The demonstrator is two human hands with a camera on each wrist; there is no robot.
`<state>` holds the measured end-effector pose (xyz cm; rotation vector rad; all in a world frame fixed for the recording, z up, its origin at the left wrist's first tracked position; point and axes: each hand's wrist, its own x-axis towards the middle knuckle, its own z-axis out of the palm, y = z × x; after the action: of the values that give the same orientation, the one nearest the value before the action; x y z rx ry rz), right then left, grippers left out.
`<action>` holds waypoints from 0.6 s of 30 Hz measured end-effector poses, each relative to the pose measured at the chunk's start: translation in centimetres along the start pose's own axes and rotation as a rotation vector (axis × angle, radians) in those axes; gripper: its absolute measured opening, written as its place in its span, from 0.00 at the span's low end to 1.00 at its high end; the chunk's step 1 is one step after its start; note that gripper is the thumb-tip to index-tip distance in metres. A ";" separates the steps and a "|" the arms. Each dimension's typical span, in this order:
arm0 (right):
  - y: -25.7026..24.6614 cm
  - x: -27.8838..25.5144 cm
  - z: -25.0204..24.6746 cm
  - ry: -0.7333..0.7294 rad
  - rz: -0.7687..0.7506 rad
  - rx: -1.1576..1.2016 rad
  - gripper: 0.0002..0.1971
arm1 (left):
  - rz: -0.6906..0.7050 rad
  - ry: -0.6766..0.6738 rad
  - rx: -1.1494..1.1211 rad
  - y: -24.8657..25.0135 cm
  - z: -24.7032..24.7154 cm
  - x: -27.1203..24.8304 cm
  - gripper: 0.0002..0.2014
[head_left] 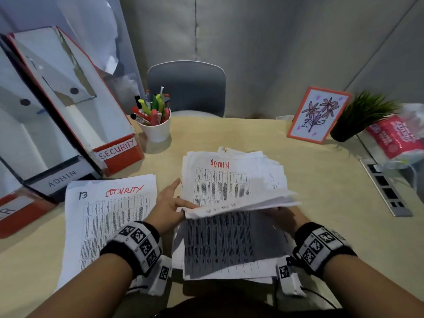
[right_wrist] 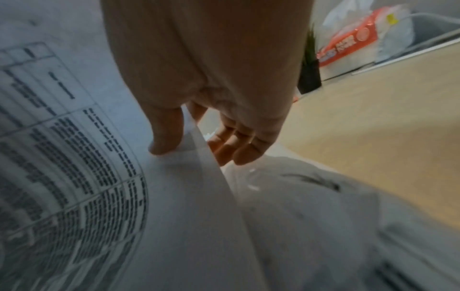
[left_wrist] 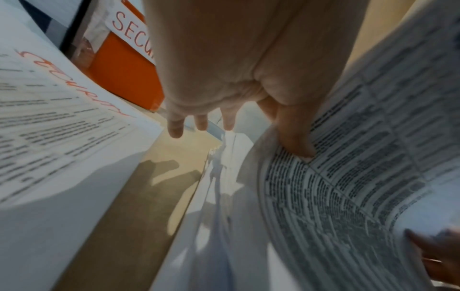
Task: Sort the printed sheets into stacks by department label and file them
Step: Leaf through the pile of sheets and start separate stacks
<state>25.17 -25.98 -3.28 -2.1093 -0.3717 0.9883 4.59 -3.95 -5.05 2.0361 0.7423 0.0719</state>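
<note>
Sorting step: left hand (head_left: 168,208) and right hand (head_left: 283,218) both pinch lifted ADMIN sheet (head_left: 231,182) over unsorted pile (head_left: 224,244), near bench front edge. Next: read label, drop on matching stack.

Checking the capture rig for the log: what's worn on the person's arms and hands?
Bare forearms, no sleeves or gloves. Each wrist carries a black band faced with white panels printed with black square fiducial markers: left wristband, right wristband. A small white camera block with another marker hangs below each band, left and right, trailing a thin black cable.
</note>
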 end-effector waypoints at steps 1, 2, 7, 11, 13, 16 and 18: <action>-0.3 -0.4 -0.2 0.034 -0.074 -0.018 0.12 | 0.006 -0.004 -0.018 0.7 -0.3 -0.2 0.18; -0.8 -0.8 -0.4 0.057 -0.133 -0.039 0.16 | 0.019 -0.014 -0.057 1.3 -0.6 -0.3 0.13; -3.4 -1.4 -1.4 0.147 -0.348 0.064 0.05 | 0.025 0.102 -0.134 5.2 -2.3 -0.2 0.10; -5.8 -2.3 -1.6 0.326 -0.511 0.086 0.02 | 0.176 0.282 -0.143 7.9 -3.5 0.0 0.11; -6.5 -3.0 -1.7 0.373 -0.613 0.051 0.02 | 0.246 0.340 -0.113 8.7 -3.7 -0.3 0.13; -6.3 -3.4 -1.3 0.371 -0.675 -0.112 0.10 | 0.295 0.337 -0.134 8.0 -3.0 -0.3 0.12; -5.1 -3.0 -0.7 0.293 -0.618 -0.220 0.12 | 0.267 0.291 -0.142 6.8 -1.8 -0.2 0.15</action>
<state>23.96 -24.59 2.37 -2.0843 -0.9413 0.2857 7.07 -5.24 1.45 1.9982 0.6165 0.5681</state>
